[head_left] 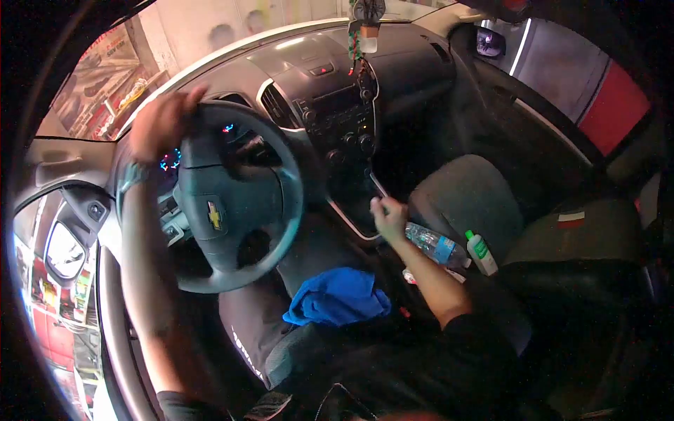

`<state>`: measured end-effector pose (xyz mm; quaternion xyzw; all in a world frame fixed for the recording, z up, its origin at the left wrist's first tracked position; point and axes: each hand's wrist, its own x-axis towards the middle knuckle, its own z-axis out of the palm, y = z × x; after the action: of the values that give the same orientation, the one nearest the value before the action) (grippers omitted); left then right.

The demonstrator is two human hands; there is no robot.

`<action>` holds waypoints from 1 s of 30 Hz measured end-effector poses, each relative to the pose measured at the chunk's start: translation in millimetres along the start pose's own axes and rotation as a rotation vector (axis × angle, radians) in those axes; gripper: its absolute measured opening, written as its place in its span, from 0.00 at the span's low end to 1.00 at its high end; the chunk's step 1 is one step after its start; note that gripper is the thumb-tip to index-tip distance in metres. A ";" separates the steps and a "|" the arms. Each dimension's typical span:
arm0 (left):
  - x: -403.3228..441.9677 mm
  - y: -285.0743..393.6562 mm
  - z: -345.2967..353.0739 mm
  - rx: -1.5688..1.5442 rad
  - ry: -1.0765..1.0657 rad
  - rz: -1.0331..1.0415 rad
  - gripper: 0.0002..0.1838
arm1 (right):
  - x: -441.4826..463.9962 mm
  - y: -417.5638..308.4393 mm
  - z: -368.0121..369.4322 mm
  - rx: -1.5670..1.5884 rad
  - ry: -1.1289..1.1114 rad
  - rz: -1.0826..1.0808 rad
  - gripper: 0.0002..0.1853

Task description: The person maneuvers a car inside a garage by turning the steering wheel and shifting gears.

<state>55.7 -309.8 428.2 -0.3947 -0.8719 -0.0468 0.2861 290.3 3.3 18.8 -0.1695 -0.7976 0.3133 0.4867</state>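
Observation:
My left hand (163,126) lies over the upper left rim of the steering wheel (293,203), smeared by motion. Its fingers point up and to the right, and whether they grip the rim cannot be made out. A gold bow-tie badge (213,216) sits on the wheel's hub. At the centre console (351,221), my right hand (390,216) is closed in a fist; whatever it may hold is hidden. Right beside that wrist lies a clear plastic bottle (444,247) with a blue label. A blue cloth (338,298) rests bunched on my lap.
A white bottle with a green cap (481,252) stands or leans near the passenger seat (467,193). Radio controls (340,116) fill the dashboard's middle. Ornaments (364,35) hang at the windshield. The driver's door mirror (67,249) is at left, the passenger-side mirror (490,42) at upper right.

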 end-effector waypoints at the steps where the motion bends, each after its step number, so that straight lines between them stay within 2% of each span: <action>1: 6.8 19.2 10.2 0.061 0.069 0.050 0.36 | -9.6 -12.9 5.3 -0.040 0.005 -0.057 0.22; 2: 16.4 44.8 12.0 0.123 -0.051 0.051 0.36 | -11.6 -30.1 11.0 -0.083 0.007 -0.119 0.22; 3: 18.5 67.8 19.2 0.141 -0.055 0.108 0.30 | -3.1 -42.1 16.7 -0.038 0.045 -0.075 0.23; 4: 35.6 71.8 51.5 0.130 -0.153 0.258 0.19 | 1.8 -40.8 24.3 -0.107 -0.001 -0.040 0.23; 5: 25.9 105.1 57.2 0.121 -0.179 0.274 0.10 | 6.1 -41.4 30.8 -0.124 0.041 -0.062 0.23; 6: 16.5 123.1 81.2 -0.003 -0.187 0.379 0.08 | 11.3 -42.6 38.6 -0.139 0.083 -0.085 0.22; 7: 9.1 151.1 111.1 0.214 -0.420 0.542 0.11 | 20.4 -41.7 49.1 -0.162 0.070 -0.108 0.22; 9: -30.6 183.8 148.4 0.171 -0.552 0.713 0.10 | 44.7 -39.3 70.7 -0.207 0.039 -0.152 0.22; 10: -49.0 191.8 158.1 0.124 -0.552 0.754 0.10 | 59.6 -43.4 80.7 -0.233 0.031 -0.023 0.21; 12: -70.2 197.9 166.3 0.063 -0.535 0.788 0.09 | 64.0 -37.0 75.2 -0.202 0.016 -0.033 0.22; 15: -87.0 207.3 179.0 0.006 -0.566 0.834 0.07 | 70.0 -43.0 60.7 -0.445 -0.232 0.014 0.23; 17: -100.2 212.0 185.3 -0.010 -0.590 0.870 0.06 | 99.0 -87.9 53.0 -0.313 -0.280 -0.015 0.23; 18: -108.2 209.9 185.9 -0.022 -0.600 0.881 0.06 | 126.6 -122.6 50.1 -0.244 -0.302 -0.047 0.23; 19: -116.4 206.7 185.5 -0.046 -0.608 0.883 0.05 | 153.4 -168.2 54.2 0.015 -0.226 -0.176 0.21; 21: -134.7 196.6 182.6 -0.100 -0.618 0.905 0.05 | 193.3 -282.8 66.5 0.332 0.039 -0.540 0.15; 24: -166.8 172.9 175.3 -0.191 -0.618 0.928 0.04 | 239.1 -380.9 114.1 0.257 -0.260 -0.698 0.32; 26: -190.3 150.2 163.8 -0.276 -0.588 0.919 0.04 | 244.2 -415.2 123.8 -0.194 -0.639 -0.653 0.42; 28: -215.2 127.2 150.7 -0.372 -0.508 0.909 0.04 | 243.9 -402.6 129.0 -0.091 -0.521 -0.741 0.44; 30: -232.9 100.0 133.6 -0.470 -0.339 0.846 0.05 | 243.2 -380.3 120.0 -0.081 -0.519 -0.577 0.42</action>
<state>187.6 -354.4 177.8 -0.7687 -0.6359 -0.0571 0.0379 83.6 -180.7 395.0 0.1277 -0.9207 0.1642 0.3301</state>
